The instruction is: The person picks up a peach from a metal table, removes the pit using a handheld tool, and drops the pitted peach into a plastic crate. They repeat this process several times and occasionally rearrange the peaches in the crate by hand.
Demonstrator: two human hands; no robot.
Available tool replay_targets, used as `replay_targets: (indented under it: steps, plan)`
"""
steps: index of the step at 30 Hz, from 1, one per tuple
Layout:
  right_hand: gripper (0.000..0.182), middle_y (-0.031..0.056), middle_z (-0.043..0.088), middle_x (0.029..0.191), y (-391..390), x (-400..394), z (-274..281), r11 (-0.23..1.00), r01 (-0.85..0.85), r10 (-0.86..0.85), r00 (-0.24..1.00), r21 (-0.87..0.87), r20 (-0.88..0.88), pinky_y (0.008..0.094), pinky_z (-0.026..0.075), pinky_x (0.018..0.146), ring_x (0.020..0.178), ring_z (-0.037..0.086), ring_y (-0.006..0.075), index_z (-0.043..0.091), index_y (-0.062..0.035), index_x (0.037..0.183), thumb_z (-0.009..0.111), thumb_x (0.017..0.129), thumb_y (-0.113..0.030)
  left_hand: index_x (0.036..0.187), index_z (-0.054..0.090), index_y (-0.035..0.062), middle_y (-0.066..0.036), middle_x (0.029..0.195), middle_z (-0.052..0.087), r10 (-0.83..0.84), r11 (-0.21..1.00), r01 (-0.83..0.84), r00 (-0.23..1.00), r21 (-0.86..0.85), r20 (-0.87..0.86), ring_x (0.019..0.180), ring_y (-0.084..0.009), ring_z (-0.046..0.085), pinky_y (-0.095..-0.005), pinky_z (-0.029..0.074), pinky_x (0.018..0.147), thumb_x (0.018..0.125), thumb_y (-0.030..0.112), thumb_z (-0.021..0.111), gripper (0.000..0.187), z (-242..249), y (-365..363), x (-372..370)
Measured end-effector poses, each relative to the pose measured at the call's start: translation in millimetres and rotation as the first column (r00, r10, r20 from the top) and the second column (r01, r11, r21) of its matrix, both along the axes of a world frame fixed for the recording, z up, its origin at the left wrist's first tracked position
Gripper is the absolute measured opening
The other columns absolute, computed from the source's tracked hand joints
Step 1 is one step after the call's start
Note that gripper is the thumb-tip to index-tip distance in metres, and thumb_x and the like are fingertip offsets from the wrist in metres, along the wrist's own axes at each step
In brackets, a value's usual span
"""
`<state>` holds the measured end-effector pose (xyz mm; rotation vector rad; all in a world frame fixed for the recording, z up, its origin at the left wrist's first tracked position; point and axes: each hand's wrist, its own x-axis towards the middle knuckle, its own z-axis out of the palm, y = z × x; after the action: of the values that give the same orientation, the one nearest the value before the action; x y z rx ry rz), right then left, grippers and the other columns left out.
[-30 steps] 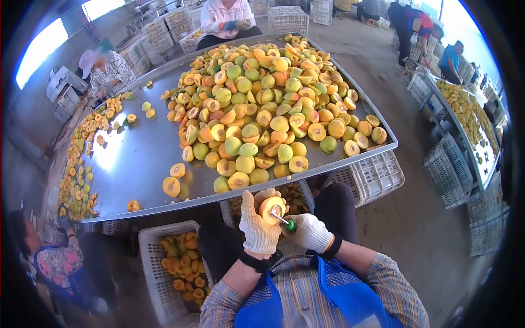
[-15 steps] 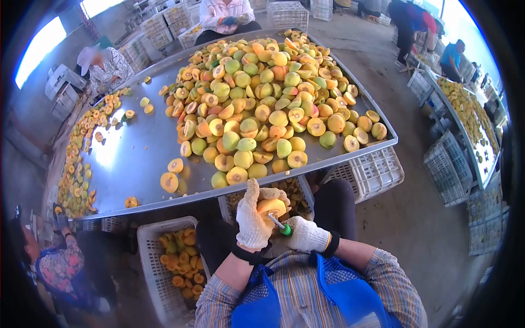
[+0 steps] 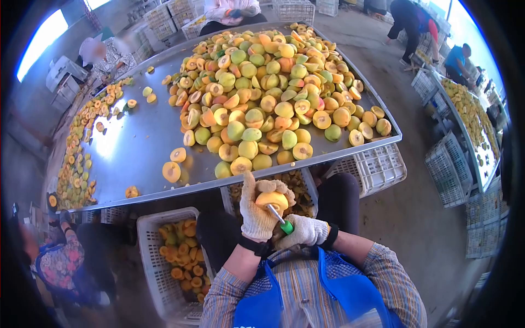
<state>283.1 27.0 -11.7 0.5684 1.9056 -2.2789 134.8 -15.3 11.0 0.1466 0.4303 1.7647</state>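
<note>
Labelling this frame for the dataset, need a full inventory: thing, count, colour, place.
peach halves: many, yellow, green and orange, heaped on the far and right part of the table
metal table: one, grey steel, across the middle of the view
loose halves: a few, orange-yellow, apart from the heap on bare steel
left crate: one, white plastic, below the table's near edge, holding orange halves
right crate: one, white, under the table's right corner
other workers: several, seated around this table and at a second table far right
peach half: one, yellow-orange, in the left hand
pitting tool: one, green handle, metal tip at the fruit
left hand: white knit glove, fingers around the peach half
right hand: white glove, gripping the pitting tool
</note>
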Motion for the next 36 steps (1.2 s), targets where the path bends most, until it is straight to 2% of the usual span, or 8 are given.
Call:
replay_targets:
  steps: [9, 11, 13, 17, 21, 29, 33, 36]
  plan:
    - [0.025, 0.0174, 0.07, 0.086, 18, -17, 11, 0.665, -0.119, -0.173, 0.936, 0.737, 0.306, 0.0474, 0.054, 0.069, 0.078, 0.068, 0.0381, 0.069, -0.0103, 0.099, 0.063, 0.084, -0.03, 0.088, 0.065, 0.0033, -0.015, 0.081, 0.066, 0.458, 0.773, -0.533, 0.844, -0.344, -0.279, 0.071, -0.0291, 0.064, -0.0355, 0.054, 0.064, 0.1, 0.053, 0.05, 0.053, -25, -47, -88]
    - [0.028, 0.0165, 0.071, 0.086, 33, -9, -27, 0.463, -0.24, -0.19, 0.913, 0.853, 0.361, 0.0501, 0.055, 0.073, 0.081, 0.069, 0.0379, 0.067, -0.0122, 0.102, 0.06, 0.086, -0.034, 0.085, 0.068, 0.0036, -0.012, 0.087, 0.069, 0.327, 0.531, -0.786, 0.534, -0.316, -0.779, 0.079, -0.0297, 0.067, -0.0376, 0.056, 0.071, 0.092, 0.036, 0.071, 0.033, -27, -82, -116]
    - [0.027, 0.0166, 0.071, 0.085, 34, -9, -29, 0.52, -0.096, -0.228, 0.942, 0.849, 0.246, 0.0495, 0.055, 0.072, 0.08, 0.069, 0.0374, 0.068, -0.0113, 0.1, 0.061, 0.087, -0.034, 0.091, 0.068, 0.0055, -0.014, 0.094, 0.069, -0.429, 0.435, -0.87, -0.425, 0.23, -0.797, 0.091, -0.0329, 0.066, -0.0426, 0.054, 0.08, 0.084, 0.027, 0.077, 0.024, -16, -101, -132]
    - [0.029, 0.0166, 0.071, 0.084, 33, -14, -38, 0.485, -0.204, -0.152, 0.938, 0.85, 0.312, 0.0484, 0.056, 0.071, 0.078, 0.069, 0.038, 0.068, -0.0101, 0.097, 0.063, 0.086, -0.036, 0.099, 0.066, 0.0116, -0.012, 0.104, 0.067, -0.32, 0.632, -0.664, -0.693, 0.399, -0.647, 0.101, -0.0346, 0.062, -0.0458, 0.051, 0.086, 0.075, 0.025, 0.08, 0.031, -19, -42, -143]
    - [0.032, 0.0173, 0.071, 0.086, 25, -11, -32, 0.548, -0.226, -0.099, 0.938, 0.805, 0.331, 0.0478, 0.056, 0.073, 0.081, 0.07, 0.0365, 0.069, -0.0094, 0.097, 0.065, 0.085, -0.039, 0.117, 0.062, 0.0117, -0.014, 0.122, 0.063, -0.764, 0.639, -0.626, -0.451, -0.448, -0.461, 0.115, -0.0342, 0.06, -0.0446, 0.051, 0.096, 0.074, 0.041, 0.073, 0.054, -19, 43, -155]
    - [0.044, 0.0176, 0.071, 0.09, 23, -14, -14, 0.579, -0.194, -0.098, 0.948, 0.792, 0.304, 0.0471, 0.056, 0.076, 0.084, 0.069, 0.0368, 0.066, -0.0122, 0.12, 0.064, 0.086, -0.04, 0.117, 0.065, 0.008, -0.017, 0.122, 0.065, -0.716, 0.683, -0.584, -0.415, -0.44, -0.561, 0.114, -0.0337, 0.063, -0.0422, 0.051, 0.095, 0.069, 0.037, 0.078, 0.057, -22, 48, -164]
    - [0.045, 0.0175, 0.071, 0.091, 19, -11, -6, 0.609, -0.205, -0.118, 0.932, 0.766, 0.343, 0.0479, 0.055, 0.077, 0.085, 0.069, 0.0369, 0.066, -0.0152, 0.122, 0.063, 0.086, -0.042, 0.12, 0.061, 0.0038, -0.016, 0.105, 0.067, 0.131, 0.927, -0.314, 0.786, -0.207, -0.605, 0.093, -0.0339, 0.069, -0.0431, 0.06, 0.073, 0.083, 0.019, 0.069, 0.041, -38, 8, -180]
    - [0.043, 0.0178, 0.071, 0.09, 14, -13, -3, 0.614, -0.142, -0.146, 0.946, 0.777, 0.289, 0.0469, 0.055, 0.075, 0.084, 0.069, 0.0374, 0.068, -0.0157, 0.119, 0.064, 0.087, -0.044, 0.128, 0.055, 0.0016, -0.019, 0.106, 0.066, 0.24, 0.964, -0.202, 0.943, 0.176, -0.231, 0.084, -0.0357, 0.068, -0.0438, 0.061, 0.068, 0.096, 0.033, 0.056, 0.045, -2, -8, -143]
